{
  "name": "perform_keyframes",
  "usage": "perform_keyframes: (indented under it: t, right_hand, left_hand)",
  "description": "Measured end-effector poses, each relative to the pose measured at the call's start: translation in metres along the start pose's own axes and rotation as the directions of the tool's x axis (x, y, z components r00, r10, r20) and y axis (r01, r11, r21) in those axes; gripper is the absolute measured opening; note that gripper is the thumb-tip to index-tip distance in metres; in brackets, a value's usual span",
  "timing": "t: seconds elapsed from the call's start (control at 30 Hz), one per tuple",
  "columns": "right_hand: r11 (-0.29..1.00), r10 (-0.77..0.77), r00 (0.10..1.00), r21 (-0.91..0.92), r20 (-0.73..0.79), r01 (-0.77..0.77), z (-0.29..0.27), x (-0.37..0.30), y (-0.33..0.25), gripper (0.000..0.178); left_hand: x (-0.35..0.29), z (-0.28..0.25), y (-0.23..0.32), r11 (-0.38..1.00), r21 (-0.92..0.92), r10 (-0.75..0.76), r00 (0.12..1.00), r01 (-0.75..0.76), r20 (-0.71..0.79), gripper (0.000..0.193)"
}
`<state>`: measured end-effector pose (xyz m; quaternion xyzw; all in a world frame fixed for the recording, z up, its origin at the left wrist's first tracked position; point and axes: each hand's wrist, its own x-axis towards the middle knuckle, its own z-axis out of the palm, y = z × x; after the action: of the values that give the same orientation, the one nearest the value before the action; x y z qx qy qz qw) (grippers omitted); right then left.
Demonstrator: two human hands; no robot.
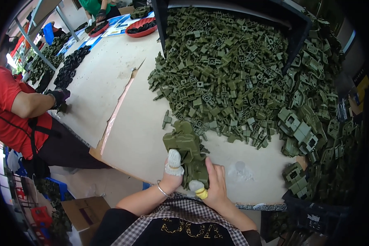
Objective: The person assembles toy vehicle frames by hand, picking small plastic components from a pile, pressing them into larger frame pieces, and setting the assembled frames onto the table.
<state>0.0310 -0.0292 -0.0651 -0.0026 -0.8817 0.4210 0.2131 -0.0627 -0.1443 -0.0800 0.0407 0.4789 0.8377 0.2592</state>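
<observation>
An olive-green plastic toy vehicle body (pixel 183 141) is held between my two hands at the table's front edge. My left hand (pixel 173 175) grips its left side, the thumb in a white cover lying on top. On the other side my right hand (pixel 216 182) has its fingers along the body's edge. Its thumb wears a white cover bound with yellow tape and presses near the close end. The undersides of both hands are hidden. Just beyond the body lies a loose small green plastic part (pixel 167 119), close to a large heap of small green parts (pixel 221 69).
Larger green vehicle shells (pixel 301 133) are piled at the right. A black frame (pixel 295 49) stands over the heap. The tabletop (pixel 127 135) has a torn seam. At left, a person in red (pixel 18 102) works near black rings (pixel 71 63); red bowls (pixel 141 29) sit farther back.
</observation>
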Motion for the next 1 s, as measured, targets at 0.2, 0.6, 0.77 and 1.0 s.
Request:
perform_keyframes:
  t: [0.2, 0.6, 0.77, 1.0]
  right_hand:
    - [0.999, 0.040, 0.999, 0.004, 0.017, -0.040, 0.003, 0.004, -0.002, 0.076]
    - [0.996, 0.049, 0.997, -0.081, 0.054, -0.044, 0.013, -0.009, -0.003, 0.077]
    - [0.998, 0.060, 0.988, -0.012, 0.143, -0.059, 0.011, -0.001, 0.009, 0.080]
    - [0.991, 0.093, 0.994, -0.103, 0.052, -0.087, 0.019, -0.006, 0.005, 0.081]
  left_hand:
    - [-0.002, -0.001, 0.000, 0.996, 0.085, 0.023, 0.999, -0.021, -0.027, 0.032]
    - [-0.007, -0.007, -0.011, 0.936, 0.300, 0.210, 0.976, -0.182, -0.063, 0.026]
    - [0.005, -0.011, -0.020, 0.909, 0.365, 0.242, 0.967, -0.200, -0.074, 0.024]
    - [0.014, -0.030, -0.032, 0.876, 0.447, 0.211, 0.977, -0.182, -0.016, 0.031]
